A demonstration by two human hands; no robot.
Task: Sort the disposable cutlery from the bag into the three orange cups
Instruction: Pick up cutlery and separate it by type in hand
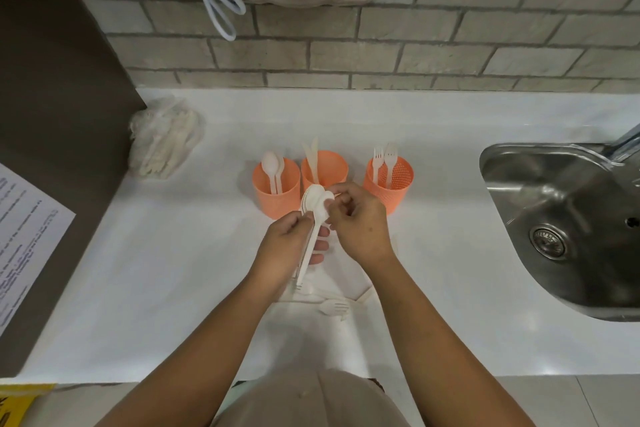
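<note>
Cream plastic spoons [317,201], nested bowls up, fill the left hand [287,243].

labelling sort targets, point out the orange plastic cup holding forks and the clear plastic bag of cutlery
orange plastic cup holding forks [398,191]: head view, front wall
clear plastic bag of cutlery [162,142]: head view, middle of the bag

left hand [289,241]: fingers curled round spoons [314,201] | right hand [356,222]: fingers pinching spoons' bowls
</note>
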